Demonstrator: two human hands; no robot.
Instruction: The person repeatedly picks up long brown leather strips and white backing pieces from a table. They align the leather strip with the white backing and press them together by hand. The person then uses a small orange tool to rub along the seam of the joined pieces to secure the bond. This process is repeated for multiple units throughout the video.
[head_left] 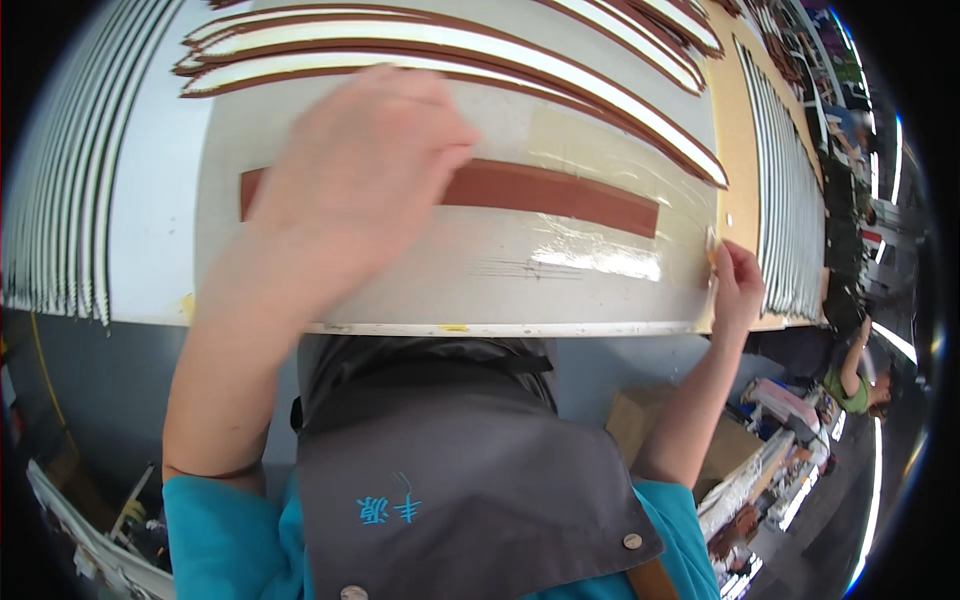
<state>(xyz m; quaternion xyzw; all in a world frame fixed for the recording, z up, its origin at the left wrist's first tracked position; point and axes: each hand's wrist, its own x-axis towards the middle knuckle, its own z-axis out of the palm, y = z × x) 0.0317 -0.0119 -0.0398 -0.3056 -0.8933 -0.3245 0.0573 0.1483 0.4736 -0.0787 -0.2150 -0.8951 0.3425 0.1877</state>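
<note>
A long flat reddish-brown strip lies across the grey work surface. Above its left part is my left hand, blurred by motion, with curled fingers; whatever they may hold is hidden. At the right side of the grey surface, my right hand pinches a thin pale piece between thumb and fingers. A glossy, clear film-like patch reflects light near the strip's right end.
Behind the strip lie several long white strips with brown edges. Rows of thin pale strips stand at the left and right. The table's front edge meets my dark apron. Another person is at far right.
</note>
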